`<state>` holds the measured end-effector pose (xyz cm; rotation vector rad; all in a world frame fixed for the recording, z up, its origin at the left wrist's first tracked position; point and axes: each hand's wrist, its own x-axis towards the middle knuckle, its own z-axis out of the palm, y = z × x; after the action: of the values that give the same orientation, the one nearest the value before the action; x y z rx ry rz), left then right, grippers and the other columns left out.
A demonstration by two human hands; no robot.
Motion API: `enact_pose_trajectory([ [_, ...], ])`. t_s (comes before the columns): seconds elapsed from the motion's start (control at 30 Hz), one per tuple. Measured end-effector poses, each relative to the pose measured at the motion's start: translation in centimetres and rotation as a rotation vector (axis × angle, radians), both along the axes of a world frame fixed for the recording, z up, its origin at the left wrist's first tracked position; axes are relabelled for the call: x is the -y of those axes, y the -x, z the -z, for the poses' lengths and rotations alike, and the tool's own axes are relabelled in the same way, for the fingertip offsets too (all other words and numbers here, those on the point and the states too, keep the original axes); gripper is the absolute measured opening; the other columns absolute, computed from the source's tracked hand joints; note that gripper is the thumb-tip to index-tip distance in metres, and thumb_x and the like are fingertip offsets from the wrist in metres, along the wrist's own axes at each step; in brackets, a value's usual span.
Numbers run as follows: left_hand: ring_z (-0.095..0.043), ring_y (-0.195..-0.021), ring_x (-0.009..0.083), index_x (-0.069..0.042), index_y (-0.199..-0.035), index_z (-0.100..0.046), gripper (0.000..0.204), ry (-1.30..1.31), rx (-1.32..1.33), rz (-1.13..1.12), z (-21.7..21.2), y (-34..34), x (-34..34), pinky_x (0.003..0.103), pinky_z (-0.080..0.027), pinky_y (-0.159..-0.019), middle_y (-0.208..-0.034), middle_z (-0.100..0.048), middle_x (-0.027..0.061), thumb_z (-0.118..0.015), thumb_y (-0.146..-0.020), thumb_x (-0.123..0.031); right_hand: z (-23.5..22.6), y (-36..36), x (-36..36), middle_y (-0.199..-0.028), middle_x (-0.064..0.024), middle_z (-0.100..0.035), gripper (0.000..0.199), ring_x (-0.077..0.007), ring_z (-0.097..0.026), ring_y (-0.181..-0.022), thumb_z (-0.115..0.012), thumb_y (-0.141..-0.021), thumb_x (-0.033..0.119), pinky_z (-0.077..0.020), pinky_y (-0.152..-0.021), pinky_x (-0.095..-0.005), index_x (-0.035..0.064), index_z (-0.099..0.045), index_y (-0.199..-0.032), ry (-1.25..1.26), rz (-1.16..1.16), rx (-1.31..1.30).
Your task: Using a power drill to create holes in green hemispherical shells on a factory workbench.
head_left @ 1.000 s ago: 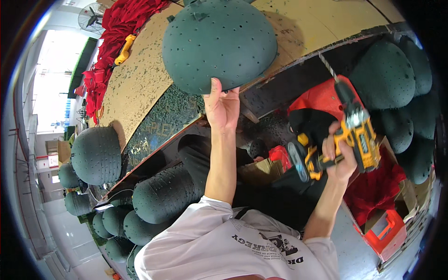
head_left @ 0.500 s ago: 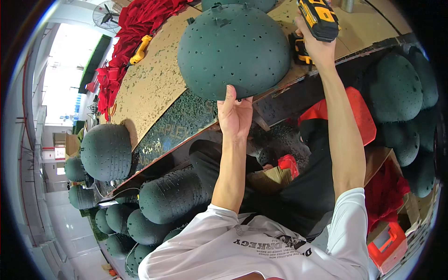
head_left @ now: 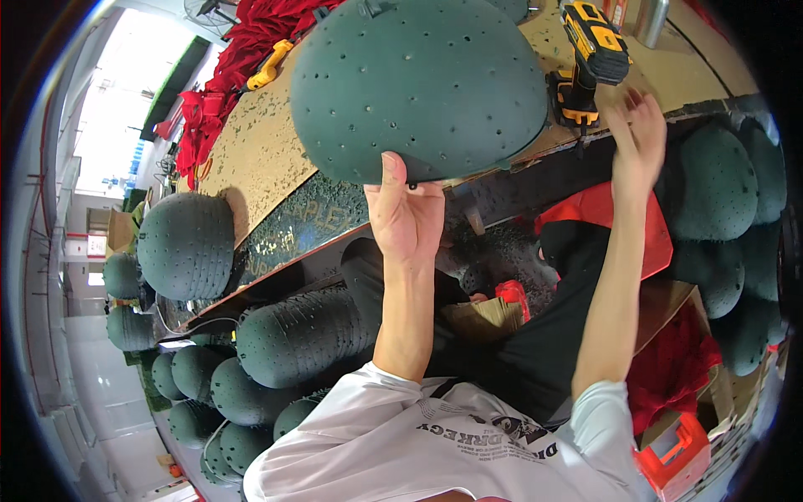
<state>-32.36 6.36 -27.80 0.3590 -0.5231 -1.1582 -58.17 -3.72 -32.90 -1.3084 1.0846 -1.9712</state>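
Note:
A large dark green dome (head_left: 418,92), dotted with small holes, hangs over the table edge with its rounded side showing. My left hand (head_left: 405,219) grips its near rim, thumb on the outer face and fingers tucked beneath. To the right of the dome, a yellow and black cordless drill (head_left: 595,46) stands upright on its battery on the table. My right hand (head_left: 637,146) is just off the drill's near right side, fingers apart and holding nothing.
Green chips litter the tabletop (head_left: 259,138). Red cloth (head_left: 242,63) and a second yellow tool (head_left: 269,67) lie at the far left. Stacked green domes (head_left: 305,335) fill the lower left, with more domes (head_left: 711,184) at right. A metal cylinder (head_left: 652,23) stands beyond the drill.
My right hand has let go of the drill, now standing on the table, and has drawn back. The dome, still in my left hand, appears larger and higher in view.

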Motion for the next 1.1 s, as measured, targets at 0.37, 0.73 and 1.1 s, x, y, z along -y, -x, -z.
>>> enact_pose_trajectory([
  [0.37,-0.050,-0.134,0.0272,-0.004,-0.146,-0.043,0.046,0.161,0.081,0.278,-6.5,3.9,-14.7,0.049,-0.043,-0.110,-0.142,-0.054,0.0122,-0.052,-0.101,-0.011,-13.0,-5.6,-17.1,-0.124,-0.0277,-0.064,0.048,-0.0497,-0.059,-0.117,-0.076,-0.078,0.016,-0.0465,-0.101,-0.0558,0.0094,-0.065,-0.124,0.632,0.257,-0.893],
  [0.73,-0.069,-0.101,0.0392,0.010,-0.110,-0.065,0.036,0.269,1.388,0.082,-9.9,-5.9,-18.1,0.049,-0.053,-0.093,-0.108,-0.067,0.0312,-0.076,-0.083,-0.011,-9.3,-8.0,-14.8,-0.088,-0.0109,-0.072,0.017,-0.0314,-0.069,-0.086,-0.069,-0.076,0.012,-0.0539,-0.074,-0.0428,0.0127,-0.074,-0.092,-0.165,-0.223,-1.076],
  [1.1,-0.069,-0.079,0.0382,0.005,-0.114,-0.067,0.037,-0.443,2.089,0.142,2.9,-6.1,-10.4,0.040,-0.052,-0.071,-0.085,-0.069,0.0250,-0.074,-0.081,-0.010,-1.7,-12.9,-14.4,-0.087,-0.0145,-0.071,0.014,-0.0331,-0.069,-0.087,-0.072,-0.078,0.010,-0.0540,-0.076,-0.0439,0.0072,-0.074,-0.092,-0.417,-0.527,-1.298],
])
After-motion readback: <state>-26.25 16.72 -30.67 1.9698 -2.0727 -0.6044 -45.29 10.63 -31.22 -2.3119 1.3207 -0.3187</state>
